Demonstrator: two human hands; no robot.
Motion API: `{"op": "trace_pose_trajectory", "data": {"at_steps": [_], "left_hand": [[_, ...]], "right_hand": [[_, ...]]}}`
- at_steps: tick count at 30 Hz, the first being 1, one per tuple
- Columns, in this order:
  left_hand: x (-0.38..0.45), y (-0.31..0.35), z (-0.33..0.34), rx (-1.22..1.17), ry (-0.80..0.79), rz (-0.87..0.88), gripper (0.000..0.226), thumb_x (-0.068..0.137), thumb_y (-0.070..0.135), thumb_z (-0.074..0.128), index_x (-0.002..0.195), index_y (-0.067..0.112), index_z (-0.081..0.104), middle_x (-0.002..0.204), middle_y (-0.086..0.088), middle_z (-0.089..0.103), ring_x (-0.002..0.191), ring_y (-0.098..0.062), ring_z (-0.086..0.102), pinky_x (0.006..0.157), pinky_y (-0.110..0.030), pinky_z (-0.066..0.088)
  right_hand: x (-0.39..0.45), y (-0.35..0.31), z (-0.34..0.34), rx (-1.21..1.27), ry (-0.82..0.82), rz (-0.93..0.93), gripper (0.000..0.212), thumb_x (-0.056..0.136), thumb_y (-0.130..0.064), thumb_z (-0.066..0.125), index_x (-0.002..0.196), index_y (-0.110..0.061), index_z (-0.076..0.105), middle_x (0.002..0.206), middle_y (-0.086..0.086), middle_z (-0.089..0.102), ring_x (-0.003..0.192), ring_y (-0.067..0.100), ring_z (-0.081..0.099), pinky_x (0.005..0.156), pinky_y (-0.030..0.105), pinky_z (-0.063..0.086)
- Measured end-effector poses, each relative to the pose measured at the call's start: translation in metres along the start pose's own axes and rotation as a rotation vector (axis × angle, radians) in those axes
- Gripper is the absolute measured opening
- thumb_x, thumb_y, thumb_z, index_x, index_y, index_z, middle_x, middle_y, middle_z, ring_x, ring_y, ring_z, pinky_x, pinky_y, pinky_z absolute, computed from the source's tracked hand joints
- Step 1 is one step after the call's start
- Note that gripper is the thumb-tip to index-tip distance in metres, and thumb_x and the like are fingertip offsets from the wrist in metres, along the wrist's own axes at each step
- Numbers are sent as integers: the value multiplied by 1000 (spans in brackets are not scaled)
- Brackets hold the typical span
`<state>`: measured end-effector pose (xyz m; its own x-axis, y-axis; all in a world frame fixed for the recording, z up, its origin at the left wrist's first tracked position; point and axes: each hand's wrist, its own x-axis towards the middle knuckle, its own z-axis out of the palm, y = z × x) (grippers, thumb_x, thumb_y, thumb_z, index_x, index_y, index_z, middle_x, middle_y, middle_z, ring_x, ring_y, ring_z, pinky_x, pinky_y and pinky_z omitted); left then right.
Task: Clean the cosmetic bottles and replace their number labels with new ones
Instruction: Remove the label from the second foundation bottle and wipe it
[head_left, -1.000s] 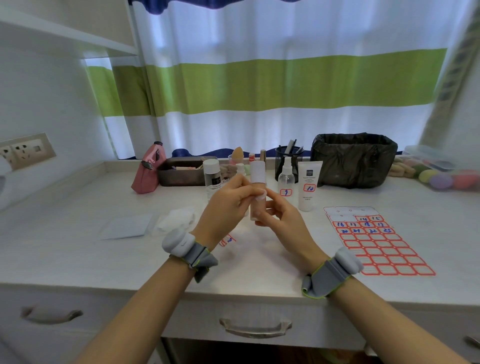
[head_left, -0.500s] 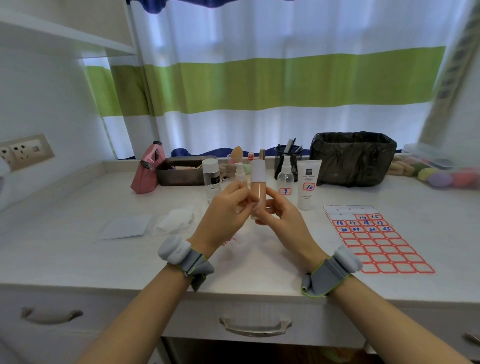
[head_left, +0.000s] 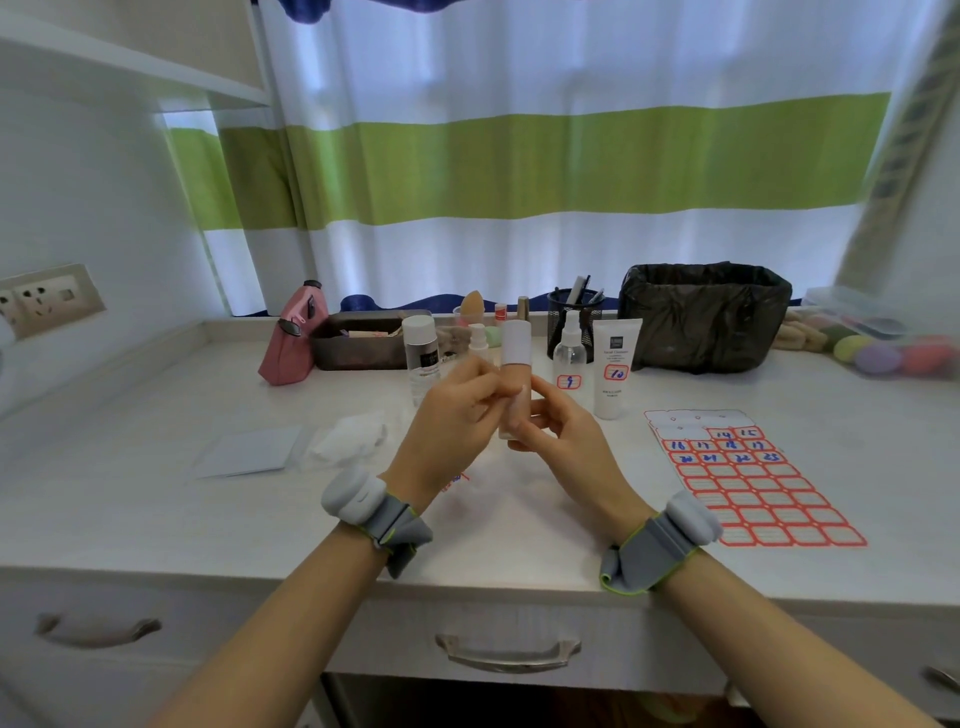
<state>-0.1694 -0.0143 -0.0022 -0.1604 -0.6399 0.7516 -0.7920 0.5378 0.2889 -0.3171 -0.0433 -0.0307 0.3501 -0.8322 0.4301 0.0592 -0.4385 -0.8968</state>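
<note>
Fronting a striped curtain (head_left: 519, 171), the white surface (head_left: 156, 499) carried a label sheet (head_left: 748, 478); both hands, left (head_left: 452, 426) and right (head_left: 566, 441), gripped a foundation bottle (head_left: 515, 374).

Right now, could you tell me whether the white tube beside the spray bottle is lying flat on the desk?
No, the white tube stands upright next to the spray bottle.
</note>
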Motion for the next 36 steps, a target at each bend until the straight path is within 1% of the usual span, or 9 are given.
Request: {"op": "trace_pose_trajectory", "data": {"at_steps": [4,7,10,14,17,22,30,33,36], "left_hand": [[-6,2,-2,2,-57,27,19,86,7,63,104,7,70,104,-9,60,93,-13,54,82,-4,41],[-1,0,-3,42,-62,40,20,87,5,60,104,8,70,102,-10,60,94,-20,58,83,-14,44],[7,0,-4,71,-26,17,19,89,10,59,105,12,70,100,-8,59,93,-19,56,79,-25,51],[13,1,-3,39,17,-45,20,89,9,59,105,11,70,100,-9,59,94,-13,51,82,-20,45],[9,2,-2,51,19,-18,18,88,7,61,103,7,70,98,-12,61,92,-16,55,82,-24,49],[-3,8,1,32,-32,-19,14,87,14,63,96,5,67,98,-8,58,83,-13,53,74,-10,44],[12,9,1,30,-17,-45,11,89,7,59,98,7,65,95,-7,59,82,-12,53,74,-11,43],[20,9,-1,37,32,-75,13,90,7,58,102,7,62,99,-8,62,87,-11,55,76,-8,41],[20,7,0,49,48,-67,10,89,7,59,97,5,64,99,-8,61,88,-10,53,76,-5,38]], "right_hand": [[0,1,1,-34,2,-14,45,91,-17,62,131,-29,46,99,-1,66,85,7,65,78,31,58],[1,0,1,-27,2,-12,45,91,-17,63,130,-31,46,100,0,66,88,10,65,78,31,58],[0,-1,1,-29,-6,-5,47,91,-15,62,132,-30,45,100,-1,65,87,8,65,77,28,58],[-1,-2,1,-46,-9,-3,49,91,-17,61,136,-27,43,100,-4,64,84,3,63,75,25,57],[-1,-1,1,-39,-3,3,51,91,-20,62,138,-24,43,101,-2,65,85,6,64,76,27,58],[-1,1,1,-47,17,-12,45,93,-22,60,136,-22,46,101,0,67,85,7,65,77,29,58],[1,0,0,-9,46,13,45,91,-21,62,134,-27,47,103,3,67,89,11,67,75,26,57],[1,0,0,-17,32,16,49,90,-19,63,136,-26,46,102,0,66,85,6,66,73,23,56],[0,-1,2,-23,26,11,49,91,-21,62,136,-27,45,101,-4,65,85,4,65,73,23,56]]}}
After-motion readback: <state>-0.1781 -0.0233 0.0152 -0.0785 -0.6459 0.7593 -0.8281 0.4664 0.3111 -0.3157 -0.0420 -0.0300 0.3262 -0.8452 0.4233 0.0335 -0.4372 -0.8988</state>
